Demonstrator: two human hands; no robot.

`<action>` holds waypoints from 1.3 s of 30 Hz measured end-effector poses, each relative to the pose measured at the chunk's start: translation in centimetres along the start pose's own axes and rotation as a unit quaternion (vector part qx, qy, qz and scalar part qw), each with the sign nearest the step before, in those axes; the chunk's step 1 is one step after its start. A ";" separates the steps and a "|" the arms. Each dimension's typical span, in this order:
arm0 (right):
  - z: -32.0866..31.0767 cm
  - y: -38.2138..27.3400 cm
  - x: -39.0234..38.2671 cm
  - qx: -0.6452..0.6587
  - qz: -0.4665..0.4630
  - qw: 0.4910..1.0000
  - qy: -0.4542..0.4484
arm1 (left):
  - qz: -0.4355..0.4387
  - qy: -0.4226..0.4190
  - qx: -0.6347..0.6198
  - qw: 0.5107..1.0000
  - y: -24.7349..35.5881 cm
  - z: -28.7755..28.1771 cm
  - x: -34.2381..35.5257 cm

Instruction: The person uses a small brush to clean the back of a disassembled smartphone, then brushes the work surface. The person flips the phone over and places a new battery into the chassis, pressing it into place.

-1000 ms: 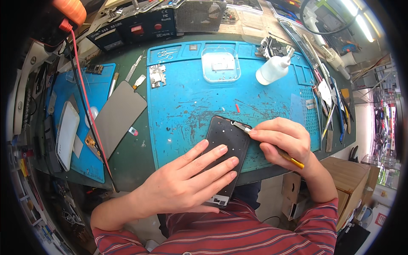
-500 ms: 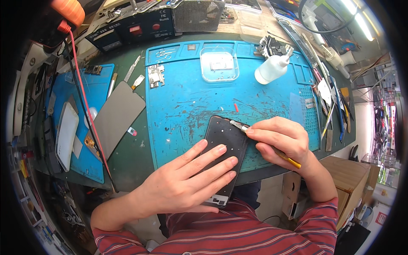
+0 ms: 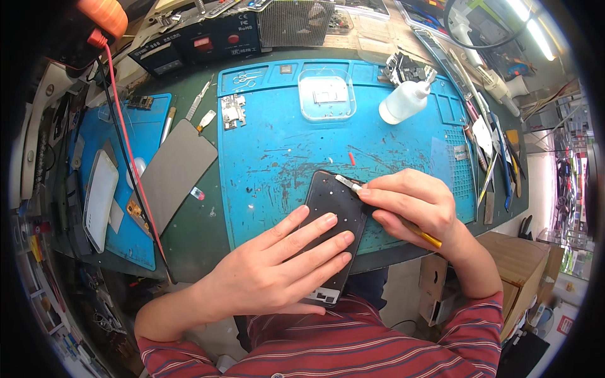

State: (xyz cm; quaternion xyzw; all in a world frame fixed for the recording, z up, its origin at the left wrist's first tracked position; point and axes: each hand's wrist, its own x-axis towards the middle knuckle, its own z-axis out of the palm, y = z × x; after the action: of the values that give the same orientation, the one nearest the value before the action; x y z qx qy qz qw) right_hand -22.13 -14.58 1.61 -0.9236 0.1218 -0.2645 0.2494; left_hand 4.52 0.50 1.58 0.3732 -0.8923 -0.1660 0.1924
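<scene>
A dark phone panel (image 3: 334, 217) lies face-down at the near edge of the blue work mat (image 3: 283, 151), its long axis running from near to far, and the work on it looks to be in its middle stretch rather than at either end. The left hand (image 3: 277, 271) lies flat and open on the panel's near half, fingers spread and pressing it to the mat, gripping nothing. The right hand (image 3: 413, 205) is closed around a thin blade tool (image 3: 348, 183) with a yellow handle, the metal tip touching the panel's far right corner (whether it has got under an edge is too small to tell). Judging from this, the scraping or prying along the panel's rim is under way at that one corner; the rest of the rim shows no tool near it and probably remains to be worked. Parts already off and set aside suggest earlier stages are done: a grey rectangular sheet (image 3: 173, 176) lies on the tabletop left of the mat, a small circuit board (image 3: 234, 111) sits at the mat's far left, and a clear tray (image 3: 326, 94) holds small pieces at the far middle. A white squeeze bottle (image 3: 403, 101) lies tipped at the far right, well apart from both hands.
</scene>
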 end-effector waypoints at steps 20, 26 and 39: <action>0.0 0.2 0.1 -0.004 -0.012 1.000 -0.003 | 0.001 0.018 -0.002 1.000 -0.1 0.3 -0.1; 0.0 0.2 0.2 -0.004 -0.012 1.000 -0.003 | 0.002 0.012 -0.001 1.000 -0.1 0.3 -0.1; -0.2 -0.1 0.5 -0.002 0.007 1.000 -0.013 | 0.000 0.014 -0.004 1.000 0.0 0.3 0.0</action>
State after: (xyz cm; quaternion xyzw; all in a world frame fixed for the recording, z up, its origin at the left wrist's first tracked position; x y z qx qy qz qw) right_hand -21.82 -14.75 1.95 -0.9264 0.1257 -0.2505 0.2514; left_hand 4.43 0.55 1.36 0.3746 -0.8889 -0.1645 0.2060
